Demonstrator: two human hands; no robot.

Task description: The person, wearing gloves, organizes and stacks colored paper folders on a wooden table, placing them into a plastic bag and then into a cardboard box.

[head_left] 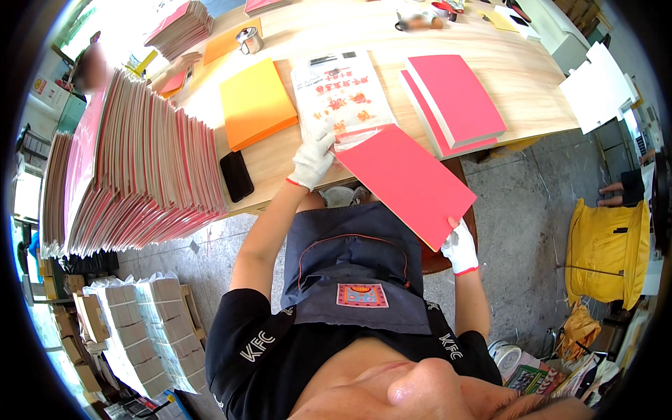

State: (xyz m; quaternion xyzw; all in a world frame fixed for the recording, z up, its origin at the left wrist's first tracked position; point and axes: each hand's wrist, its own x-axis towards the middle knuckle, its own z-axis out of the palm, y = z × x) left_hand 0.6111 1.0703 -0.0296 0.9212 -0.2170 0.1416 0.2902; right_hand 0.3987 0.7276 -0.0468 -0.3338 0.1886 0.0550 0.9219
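A flat red cardboard-like piece (pixel 409 185) slants over the table's front edge, its far end at the mouth of a clear plastic bag (pixel 343 94) with red print. I cannot tell how far that end is inside the bag. My left hand (pixel 313 162), in a white glove, is closed at the bag's near left corner, beside the red piece's corner. My right hand (pixel 458 246), in a glove with bare fingertips showing, grips the red piece's near right corner, thumb on top.
On the table stand red stacks (pixel 458 98) to the right, an orange stack (pixel 257 101), a black phone (pixel 236 176), a metal mug (pixel 249 40) and a tall pile of red-edged booklets (pixel 140 154) on the left. A yellow cloth-covered bin (pixel 605 252) stands on the floor at right.
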